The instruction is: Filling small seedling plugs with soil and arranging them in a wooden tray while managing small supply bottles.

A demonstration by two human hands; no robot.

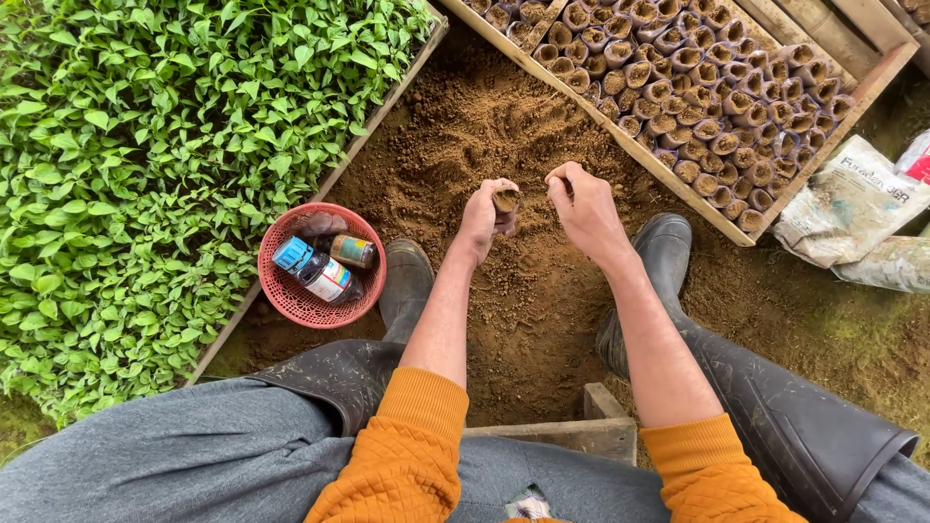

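Note:
My left hand is closed around a small brown seedling pot filled with soil, held upright over a heap of loose brown soil. My right hand hovers just to the right of the pot, fingers pinched together at its top; what it pinches is too small to see. Both arms wear orange quilted sleeves, and dark rubber boots rest on the soil on either side.
A wooden frame at upper right holds several filled soil pots. A bed of green seedlings lies to the left. A red plastic basket holds small bottles. Bags lie at right. A wooden stool edge sits below.

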